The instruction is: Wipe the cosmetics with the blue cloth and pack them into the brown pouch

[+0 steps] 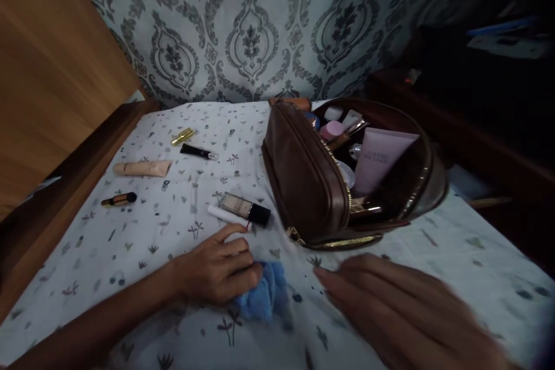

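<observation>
My left hand (225, 269) is closed on a crumpled blue cloth (265, 295) at the front of the sheet. Its index finger reaches to the end of a slim white tube (225, 215). Beside that tube lies a foundation bottle (240, 206) with a black cap. My right hand (390, 300), blurred by motion, is stretched out over the sheet with nothing visible in it. Just beyond it stands a brown makeup bag (303, 173), unzipped. Inside the bag are a pink squeeze tube (379, 156), a pink-lidded jar (333, 130) and several other cosmetics.
On the left of the patterned sheet (208, 185) lie a beige tube (142, 169), a small black-and-gold item (118, 199), a black tube (198, 152) and a gold item (182, 136). A wooden panel (60, 69) borders the left; a patterned wall (251, 34) stands behind.
</observation>
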The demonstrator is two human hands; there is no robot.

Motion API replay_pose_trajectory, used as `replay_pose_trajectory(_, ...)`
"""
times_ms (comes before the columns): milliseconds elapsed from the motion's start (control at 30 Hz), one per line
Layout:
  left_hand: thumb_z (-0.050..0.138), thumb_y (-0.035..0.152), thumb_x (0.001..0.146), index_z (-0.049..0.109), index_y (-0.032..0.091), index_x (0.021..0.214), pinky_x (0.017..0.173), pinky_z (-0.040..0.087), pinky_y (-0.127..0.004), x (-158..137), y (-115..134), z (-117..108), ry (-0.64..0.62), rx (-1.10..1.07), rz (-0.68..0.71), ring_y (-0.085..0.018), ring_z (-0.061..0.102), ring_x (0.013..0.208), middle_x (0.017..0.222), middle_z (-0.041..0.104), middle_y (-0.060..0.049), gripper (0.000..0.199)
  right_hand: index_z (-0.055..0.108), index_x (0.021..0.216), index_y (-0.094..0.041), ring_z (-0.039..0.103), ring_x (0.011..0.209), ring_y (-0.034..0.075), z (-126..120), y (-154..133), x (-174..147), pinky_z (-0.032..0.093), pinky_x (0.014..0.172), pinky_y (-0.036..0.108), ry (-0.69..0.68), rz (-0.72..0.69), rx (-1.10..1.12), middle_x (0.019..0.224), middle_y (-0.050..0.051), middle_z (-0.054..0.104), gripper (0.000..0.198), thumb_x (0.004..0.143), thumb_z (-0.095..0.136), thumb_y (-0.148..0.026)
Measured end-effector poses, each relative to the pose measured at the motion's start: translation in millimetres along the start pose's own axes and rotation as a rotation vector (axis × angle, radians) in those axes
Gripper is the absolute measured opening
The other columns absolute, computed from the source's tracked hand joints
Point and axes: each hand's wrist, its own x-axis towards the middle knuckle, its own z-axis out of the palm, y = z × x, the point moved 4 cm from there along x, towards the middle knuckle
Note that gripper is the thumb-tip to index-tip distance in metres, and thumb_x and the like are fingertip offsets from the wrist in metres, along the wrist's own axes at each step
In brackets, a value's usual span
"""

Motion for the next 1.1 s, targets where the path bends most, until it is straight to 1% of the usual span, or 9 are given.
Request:
replay_pose_trajectory(33,0.045,0.009,0.096,0.06,0.016,0.08,0.092,0.054,-0.039,-7,-4,-2,0.005,0.007,-0.019,-0.014,0.051,0.066,0.065,0.061,0.0,0.023,0.068,0.115,-0.019,0.069,0.085,0.017,13,-8,6,0.059,0.072,0.027,-0.055,-0.075,0.084,0.086,0.007,0.074,0.03,0.1,0.043,-0.011)
replay_pose_trajectory(133,0.042,0.023,0.097,0.058,0.016,0.089,0.083,0.054,-0.042,-27,-27,-7,-0.022,0.035,-0.181,-0.02,0.056,0.077,0.08,0.066,-0.008,0.02,0.067,0.109,-0.011,0.069,0.085,0.017,53,-16,25,0.061,0.077,0.031,-0.11,-0.061,0.193,0.091,0.008,0.073,0.025,0.098,0.045,-0.005)
replay_pose_trajectory(267,0.05,0.03,0.092,0.058,0.017,0.104,0.085,0.053,-0.043,-51,-58,-5,-0.2,0.066,-0.554,-0.029,0.062,0.106,0.118,0.066,-0.016,0.02,0.064,0.12,-0.009,0.07,0.099,0.023,102,-17,43,0.062,0.082,0.037,-0.28,0.165,0.076,0.112,0.014,0.07,0.026,0.098,0.05,-0.01)
replay_pose_trajectory(400,0.049,0.025,0.09,0.059,0.019,0.107,0.086,0.054,-0.042,-67,-63,5,-0.214,-0.008,-0.721,-0.028,0.065,0.099,0.104,0.069,-0.01,0.021,0.064,0.117,-0.014,0.07,0.092,0.021,131,-18,50,0.061,0.072,0.032,-0.493,0.299,-0.012,0.113,0.011,0.067,0.024,0.098,0.049,-0.009)
replay_pose_trajectory(633,0.051,0.033,0.092,0.064,0.025,0.097,0.07,0.055,-0.027,-81,-69,14,-0.018,-0.303,-0.736,-0.021,0.068,0.079,0.089,0.07,-0.003,0.016,0.057,0.121,-0.018,0.066,0.091,0.021,142,-15,39,0.056,0.067,0.03,-0.421,0.314,-0.094,0.112,0.008,0.06,0.029,0.093,0.053,-0.009)
replay_pose_trajectory(833,0.06,0.043,0.085,0.067,0.023,0.104,0.075,0.059,-0.029,-89,-74,12,0.085,-0.394,-0.838,-0.024,0.072,0.084,0.095,0.074,-0.005,0.028,0.06,0.113,-0.016,0.066,0.083,0.021,142,-15,34,0.054,0.068,0.032,-0.469,0.388,-0.092,0.115,0.011,0.061,0.026,0.089,0.055,-0.009)
replay_pose_trajectory(933,0.061,0.047,0.087,0.065,0.023,0.109,0.08,0.06,-0.031,-84,-76,2,0.143,-0.379,-0.967,-0.025,0.071,0.091,0.102,0.073,-0.006,0.033,0.062,0.115,-0.016,0.067,0.084,0.022,137,-14,36,0.053,0.07,0.032,-0.432,0.438,0.1,0.112,0.01,0.065,0.025,0.09,0.058,-0.019)
replay_pose_trajectory(1033,0.06,0.052,0.089,0.06,0.025,0.125,0.086,0.06,-0.033,-74,-76,-15,0.29,-0.298,-1.099,-0.027,0.067,0.108,0.121,0.068,-0.007,0.045,0.065,0.107,-0.016,0.065,0.087,0.02,130,-13,37,0.051,0.076,0.028,-0.252,0.501,0.424,0.098,0.006,0.068,0.021,0.088,0.062,-0.022)
replay_pose_trajectory(1100,0.058,0.052,0.091,0.054,0.028,0.135,0.094,0.058,-0.037,-63,-73,-20,0.318,-0.285,-1.104,-0.029,0.062,0.12,0.132,0.063,-0.008,0.05,0.064,0.094,-0.017,0.061,0.076,0.016,130,-10,35,0.048,0.07,0.025,-0.15,0.615,0.628,0.082,0.001,0.064,0.011,0.085,0.063,-0.022)
